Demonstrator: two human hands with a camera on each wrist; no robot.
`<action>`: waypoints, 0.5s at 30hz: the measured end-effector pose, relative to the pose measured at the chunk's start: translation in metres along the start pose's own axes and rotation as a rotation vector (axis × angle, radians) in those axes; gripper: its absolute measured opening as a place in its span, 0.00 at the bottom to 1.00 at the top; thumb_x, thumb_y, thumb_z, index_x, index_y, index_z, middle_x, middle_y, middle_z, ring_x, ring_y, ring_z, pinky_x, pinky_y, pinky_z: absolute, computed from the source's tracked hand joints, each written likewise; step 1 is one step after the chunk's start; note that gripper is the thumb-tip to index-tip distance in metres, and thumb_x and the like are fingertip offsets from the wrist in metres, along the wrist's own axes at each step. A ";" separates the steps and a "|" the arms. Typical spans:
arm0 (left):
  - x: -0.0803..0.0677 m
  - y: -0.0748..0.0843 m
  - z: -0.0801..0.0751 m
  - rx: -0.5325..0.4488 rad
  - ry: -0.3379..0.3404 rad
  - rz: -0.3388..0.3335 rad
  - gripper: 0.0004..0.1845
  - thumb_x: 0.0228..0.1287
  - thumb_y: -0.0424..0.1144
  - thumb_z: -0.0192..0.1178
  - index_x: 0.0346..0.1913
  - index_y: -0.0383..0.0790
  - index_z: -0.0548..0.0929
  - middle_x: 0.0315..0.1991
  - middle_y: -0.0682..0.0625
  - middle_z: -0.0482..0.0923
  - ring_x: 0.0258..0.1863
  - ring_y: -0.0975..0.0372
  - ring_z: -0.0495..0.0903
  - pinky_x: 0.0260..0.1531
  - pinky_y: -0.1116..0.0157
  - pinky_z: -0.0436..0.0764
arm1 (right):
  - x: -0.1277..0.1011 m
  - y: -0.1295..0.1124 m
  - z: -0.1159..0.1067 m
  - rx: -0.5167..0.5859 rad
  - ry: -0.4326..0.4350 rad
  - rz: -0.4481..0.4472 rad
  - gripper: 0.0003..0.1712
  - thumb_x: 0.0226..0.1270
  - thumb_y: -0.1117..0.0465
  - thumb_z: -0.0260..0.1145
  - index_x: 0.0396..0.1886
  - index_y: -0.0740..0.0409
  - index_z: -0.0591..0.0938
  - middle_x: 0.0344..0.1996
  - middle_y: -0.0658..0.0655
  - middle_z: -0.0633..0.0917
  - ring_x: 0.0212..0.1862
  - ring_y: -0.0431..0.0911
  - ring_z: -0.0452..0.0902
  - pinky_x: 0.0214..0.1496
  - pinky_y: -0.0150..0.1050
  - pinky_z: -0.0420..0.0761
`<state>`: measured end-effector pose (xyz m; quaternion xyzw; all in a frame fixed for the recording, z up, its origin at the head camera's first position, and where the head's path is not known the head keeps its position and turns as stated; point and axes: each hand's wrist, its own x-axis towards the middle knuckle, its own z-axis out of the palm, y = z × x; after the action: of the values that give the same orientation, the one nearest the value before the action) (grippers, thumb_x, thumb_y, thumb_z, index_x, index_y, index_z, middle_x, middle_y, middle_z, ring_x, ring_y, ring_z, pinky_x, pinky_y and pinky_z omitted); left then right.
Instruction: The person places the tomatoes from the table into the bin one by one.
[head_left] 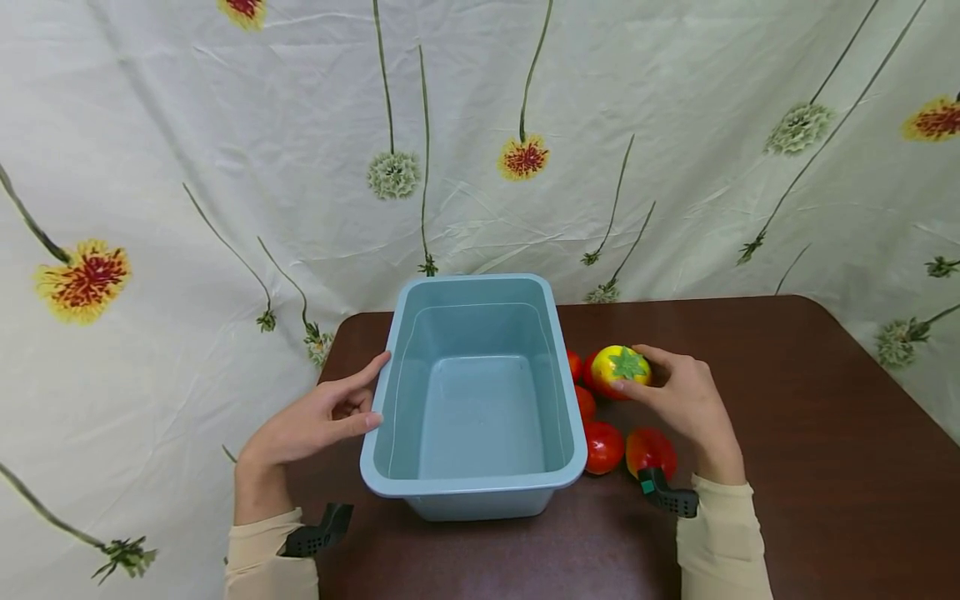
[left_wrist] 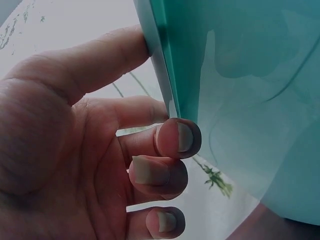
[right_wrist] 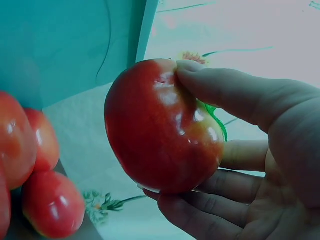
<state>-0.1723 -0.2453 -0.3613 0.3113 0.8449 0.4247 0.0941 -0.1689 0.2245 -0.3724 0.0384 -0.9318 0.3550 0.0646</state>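
My right hand (head_left: 686,396) holds a tomato (head_left: 619,362) between thumb and fingers. This tomato is yellow on top with a green leafy cap, and red on its side in the right wrist view. A light blue plastic bin (head_left: 480,483) stands just left of it, with a bare inside. At the bin's left rim, my left hand (head_left: 322,417) rests its index fingertip and thumb tip against the edge. The other fingers of that hand are bent below the rim in the left wrist view, holding nothing.
Several red fruits (head_left: 603,447) lie along the bin's right side, one (head_left: 651,450) with a yellowish blush nearer my right wrist. The dark brown table (head_left: 817,450) reaches to a white flowered cloth (head_left: 675,125) behind it.
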 end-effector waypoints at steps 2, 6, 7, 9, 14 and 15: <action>0.000 0.000 0.000 0.007 0.002 0.001 0.41 0.68 0.37 0.59 0.78 0.49 0.49 0.23 0.55 0.68 0.21 0.68 0.65 0.24 0.67 0.69 | -0.001 -0.004 -0.001 -0.003 0.012 -0.011 0.37 0.59 0.44 0.71 0.63 0.59 0.76 0.50 0.63 0.84 0.44 0.53 0.80 0.43 0.42 0.81; 0.000 -0.001 -0.001 0.010 0.003 -0.006 0.41 0.67 0.37 0.60 0.78 0.49 0.49 0.23 0.55 0.69 0.21 0.69 0.66 0.24 0.67 0.69 | -0.004 -0.011 -0.001 0.030 0.040 -0.050 0.37 0.59 0.46 0.72 0.64 0.59 0.76 0.52 0.63 0.83 0.45 0.54 0.83 0.45 0.45 0.83; 0.000 -0.001 -0.001 0.008 0.003 -0.006 0.42 0.67 0.37 0.60 0.78 0.49 0.49 0.23 0.55 0.69 0.21 0.69 0.66 0.24 0.67 0.69 | -0.005 -0.012 -0.001 0.043 0.048 -0.062 0.37 0.59 0.47 0.72 0.64 0.59 0.76 0.53 0.63 0.83 0.45 0.54 0.83 0.46 0.46 0.83; 0.000 -0.002 -0.001 0.002 0.001 -0.008 0.42 0.68 0.37 0.60 0.78 0.49 0.49 0.24 0.54 0.69 0.22 0.69 0.66 0.24 0.67 0.69 | -0.005 -0.014 -0.001 0.070 0.058 -0.081 0.36 0.58 0.48 0.73 0.63 0.59 0.75 0.54 0.63 0.83 0.46 0.55 0.85 0.47 0.47 0.83; 0.001 -0.002 -0.001 -0.006 -0.006 -0.004 0.42 0.68 0.37 0.59 0.78 0.48 0.48 0.24 0.54 0.69 0.22 0.69 0.66 0.25 0.66 0.69 | -0.007 -0.018 0.000 0.096 0.075 -0.100 0.35 0.58 0.47 0.73 0.62 0.58 0.76 0.53 0.62 0.83 0.45 0.54 0.85 0.47 0.45 0.84; 0.001 -0.002 -0.001 -0.008 -0.006 -0.006 0.42 0.68 0.37 0.59 0.78 0.48 0.48 0.24 0.54 0.69 0.22 0.69 0.66 0.25 0.67 0.69 | -0.007 -0.019 0.000 0.096 0.084 -0.104 0.35 0.58 0.47 0.73 0.62 0.58 0.76 0.53 0.61 0.83 0.45 0.53 0.85 0.46 0.42 0.84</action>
<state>-0.1746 -0.2465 -0.3623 0.3098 0.8439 0.4267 0.0992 -0.1599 0.2106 -0.3611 0.0750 -0.9070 0.3965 0.1202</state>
